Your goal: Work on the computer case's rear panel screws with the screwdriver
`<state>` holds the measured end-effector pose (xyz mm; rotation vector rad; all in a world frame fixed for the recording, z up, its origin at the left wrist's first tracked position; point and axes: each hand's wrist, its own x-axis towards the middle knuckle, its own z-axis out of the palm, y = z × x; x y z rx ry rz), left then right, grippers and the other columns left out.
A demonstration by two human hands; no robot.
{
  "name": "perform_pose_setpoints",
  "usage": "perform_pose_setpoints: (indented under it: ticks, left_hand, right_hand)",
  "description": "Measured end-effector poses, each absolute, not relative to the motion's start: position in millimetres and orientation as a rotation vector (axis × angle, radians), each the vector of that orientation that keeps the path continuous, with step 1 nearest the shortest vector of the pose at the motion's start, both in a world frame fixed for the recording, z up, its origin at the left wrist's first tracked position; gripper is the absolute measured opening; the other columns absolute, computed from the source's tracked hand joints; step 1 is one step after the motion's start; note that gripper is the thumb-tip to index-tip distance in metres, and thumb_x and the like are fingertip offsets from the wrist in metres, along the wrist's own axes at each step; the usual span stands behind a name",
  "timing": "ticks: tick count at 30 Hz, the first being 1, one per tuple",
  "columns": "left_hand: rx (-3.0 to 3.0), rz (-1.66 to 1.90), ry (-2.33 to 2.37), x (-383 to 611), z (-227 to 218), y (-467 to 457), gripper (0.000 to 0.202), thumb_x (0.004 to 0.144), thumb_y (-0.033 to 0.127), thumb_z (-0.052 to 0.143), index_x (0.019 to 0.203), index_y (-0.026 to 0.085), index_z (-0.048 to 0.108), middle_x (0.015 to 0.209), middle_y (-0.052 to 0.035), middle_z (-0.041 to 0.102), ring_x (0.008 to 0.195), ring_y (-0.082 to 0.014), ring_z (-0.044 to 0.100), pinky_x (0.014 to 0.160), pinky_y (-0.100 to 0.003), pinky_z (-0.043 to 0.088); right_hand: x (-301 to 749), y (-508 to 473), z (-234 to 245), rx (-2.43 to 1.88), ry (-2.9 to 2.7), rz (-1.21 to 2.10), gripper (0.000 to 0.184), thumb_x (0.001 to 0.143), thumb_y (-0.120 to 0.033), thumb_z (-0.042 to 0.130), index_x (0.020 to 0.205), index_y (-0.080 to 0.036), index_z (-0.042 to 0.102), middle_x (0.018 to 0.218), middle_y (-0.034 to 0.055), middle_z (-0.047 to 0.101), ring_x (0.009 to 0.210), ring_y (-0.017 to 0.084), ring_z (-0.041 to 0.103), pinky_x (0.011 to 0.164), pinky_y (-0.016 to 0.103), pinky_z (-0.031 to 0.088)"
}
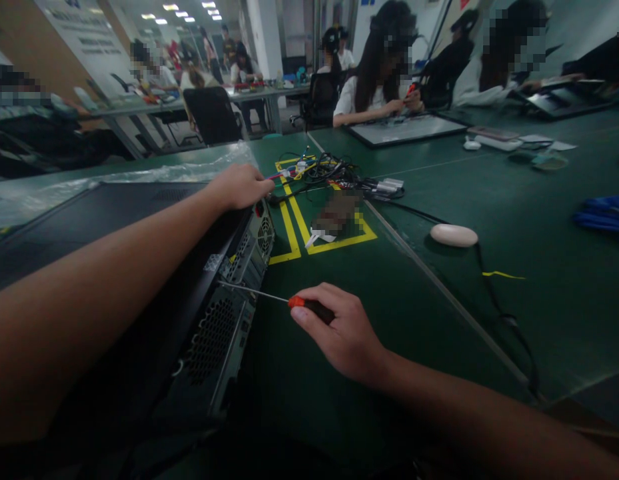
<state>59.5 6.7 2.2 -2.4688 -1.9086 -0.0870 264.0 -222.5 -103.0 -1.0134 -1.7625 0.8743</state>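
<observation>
A black desktop computer case (109, 220) lies on its side at the left, its metal rear panel (239, 287) turned towards the right. My left hand (239, 187) is closed over the far rear corner of the case, its fingertips partly hidden. A black cable end lies close by those fingers. In my right hand (336, 327) is a screwdriver (299, 303) with a red and black handle, fingers wrapped round it. Its long shaft points left, and the tip meets the rear panel near the expansion slots, between the vent grille (209, 340) and the fan opening (265, 233).
Tangled cables (334, 170) lie beyond the case on the green table (429, 320), around yellow tape markings (339, 245). A pale oval object (454, 235) sits right, beside a black cord. Clear plastic wrap (209, 163) lies behind the case. A co-worker (376, 73) sits across the table.
</observation>
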Motion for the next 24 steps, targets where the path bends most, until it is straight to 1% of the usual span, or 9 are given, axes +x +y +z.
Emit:
perform_pose_setpoints:
  ticks: [3,5,6,7,9,13,17,20,24]
  left_hand:
    - [-2.457,-0.079,-1.915,59.1,1.8,8.3,0.057,0.092,0.049,0.039,0.105,0.018,0.085,0.104,-0.0154,0.077,0.099,-0.0314,0.068,0.087,-0.040,0.051]
    - [-2.455,-0.090,-1.912,58.8,1.5,9.2,0.056,0.092,0.049,0.039,0.104,0.019,0.085,0.102,-0.0146,0.077,0.099,-0.0310,0.068,0.087,-0.040,0.051]
    - [-2.453,-0.085,-1.910,58.7,1.5,9.4,0.056,0.092,0.049,0.039,0.104,0.019,0.085,0.101,-0.0142,0.077,0.098,-0.0309,0.068,0.086,-0.040,0.051]
    - [-2.453,-0.071,-1.908,58.7,1.5,9.4,0.056,0.091,0.049,0.039,0.104,0.019,0.085,0.099,-0.0141,0.077,0.097,-0.0310,0.068,0.086,-0.040,0.051]
    - [-2.454,-0.051,-1.908,58.6,1.4,9.1,0.057,0.091,0.049,0.038,0.105,0.018,0.085,0.097,-0.0147,0.076,0.096,-0.0314,0.068,0.087,-0.041,0.051]
    - [-2.470,-0.104,-1.903,57.4,0.0,10.0,0.060,0.089,0.051,0.039,0.107,0.018,0.085,0.095,-0.0153,0.076,0.096,-0.0328,0.068,0.088,-0.043,0.050]
    - [-2.498,-0.105,-1.901,56.1,0.0,11.6,0.059,0.087,0.053,0.041,0.108,0.019,0.085,0.099,-0.0161,0.077,0.096,-0.0344,0.067,0.088,-0.045,0.050]
    - [-2.495,-0.075,-1.909,56.5,1.7,10.4,0.061,0.088,0.053,0.039,0.108,0.017,0.084,0.101,-0.0174,0.077,0.097,-0.0341,0.067,0.088,-0.045,0.050]
    - [-2.492,-0.068,-1.881,58.4,3.9,6.9,0.062,0.091,0.052,0.036,0.109,0.016,0.084,0.100,-0.0163,0.076,0.099,-0.0326,0.067,0.090,-0.044,0.050]
  right_hand:
    - [261.6,-223.8,-103.4,-0.988,-1.765,0.972,0.024,0.106,-0.029,0.055,0.097,-0.018,0.074,0.083,0.0025,0.069,0.075,0.017,0.064,0.071,0.030,0.047]
    - [260.6,-225.0,-104.9,-1.005,-1.732,1.038,0.016,0.102,-0.033,0.062,0.104,-0.019,0.070,0.082,0.0005,0.068,0.072,0.016,0.063,0.068,0.029,0.046]
    - [260.4,-225.4,-105.6,-1.027,-1.713,1.054,0.017,0.098,-0.034,0.068,0.108,-0.020,0.068,0.081,-0.0012,0.067,0.069,0.015,0.062,0.066,0.029,0.046]
    - [260.4,-225.6,-106.1,-1.048,-1.699,1.061,0.022,0.093,-0.034,0.074,0.109,-0.021,0.066,0.080,-0.0028,0.066,0.067,0.015,0.060,0.064,0.028,0.045]
    - [260.8,-225.3,-106.2,-1.061,-1.693,1.050,0.025,0.088,-0.030,0.080,0.105,-0.022,0.063,0.077,-0.0049,0.063,0.065,0.014,0.058,0.063,0.027,0.044]
    - [261.5,-224.3,-103.9,-1.005,-1.701,1.035,0.015,0.091,-0.025,0.076,0.096,-0.022,0.062,0.078,-0.0046,0.063,0.066,0.013,0.057,0.066,0.027,0.045]
    - [261.8,-224.5,-103.1,-1.017,-1.700,1.029,0.015,0.091,-0.026,0.076,0.097,-0.022,0.063,0.080,-0.0036,0.065,0.068,0.014,0.058,0.068,0.028,0.047]
    - [262.2,-224.7,-103.9,-1.010,-1.708,1.031,0.015,0.092,-0.027,0.076,0.098,-0.022,0.063,0.081,-0.0029,0.066,0.069,0.014,0.059,0.068,0.029,0.047]
    - [262.4,-224.6,-103.8,-1.011,-1.722,1.011,0.014,0.093,-0.027,0.075,0.098,-0.022,0.063,0.083,-0.0028,0.066,0.069,0.014,0.058,0.068,0.028,0.046]
